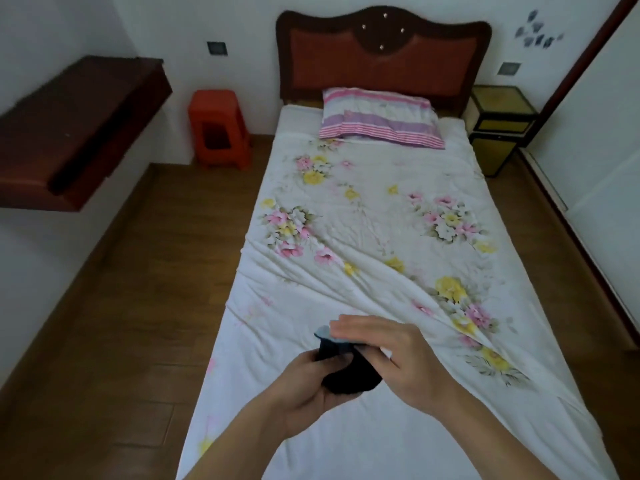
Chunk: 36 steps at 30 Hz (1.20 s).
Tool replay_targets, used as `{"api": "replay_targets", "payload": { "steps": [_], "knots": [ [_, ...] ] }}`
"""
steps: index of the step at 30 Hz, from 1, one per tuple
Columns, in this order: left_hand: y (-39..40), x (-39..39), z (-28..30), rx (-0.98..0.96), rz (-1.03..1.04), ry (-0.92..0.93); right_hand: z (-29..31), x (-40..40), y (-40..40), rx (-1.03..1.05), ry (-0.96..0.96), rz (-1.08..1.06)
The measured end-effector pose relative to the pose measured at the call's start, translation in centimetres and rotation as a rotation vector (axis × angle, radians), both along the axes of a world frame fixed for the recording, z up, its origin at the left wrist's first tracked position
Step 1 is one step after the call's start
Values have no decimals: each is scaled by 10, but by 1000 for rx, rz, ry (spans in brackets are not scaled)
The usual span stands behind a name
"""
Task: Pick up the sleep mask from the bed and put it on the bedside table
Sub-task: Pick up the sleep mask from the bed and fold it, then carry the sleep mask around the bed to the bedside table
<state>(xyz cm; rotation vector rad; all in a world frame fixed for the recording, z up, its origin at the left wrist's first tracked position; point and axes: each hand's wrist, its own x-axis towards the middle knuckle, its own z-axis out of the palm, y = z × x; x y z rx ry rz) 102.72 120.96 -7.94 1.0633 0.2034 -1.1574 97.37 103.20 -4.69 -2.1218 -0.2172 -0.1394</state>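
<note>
Both hands held the dark sleep mask point(349, 370) above the foot of the bed point(363, 237), at about six o'clock in view: the left hand point(308, 393) cupped it from below, and the right hand point(391, 351) pressed flat fingers over its pale-lined upper edge. The bedside table point(498, 123) stood well apart at one o'clock, beside the pillow point(377, 116). The right hand was the nearer to it, so the carry probably fell to that hand.

Both hands hold the dark sleep mask point(349, 370) above the bed point(363, 220): left hand point(304, 393) beneath it, right hand point(391, 355) fingers laid across its top.
</note>
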Motion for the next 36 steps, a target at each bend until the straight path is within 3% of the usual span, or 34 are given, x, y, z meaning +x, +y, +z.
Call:
{"api": "replay_targets", "payload": {
  "steps": [4,8,16,29,33,36],
  "knots": [
    [14,0,18,-75,45,27,9,-15,11,-288,-229,102],
    [29,0,33,-192,83,125,14,-21,19,-441,-330,132],
    [36,-4,52,-191,144,38,19,-23,25,-438,-231,189],
    [29,16,76,15,317,-184,46,-8,11,-714,-200,-273],
    [28,18,85,17,340,-249,54,-9,12,-614,-110,-340],
    [28,16,89,-11,341,-286,58,-13,15,-257,-5,-414]
  ]
}}
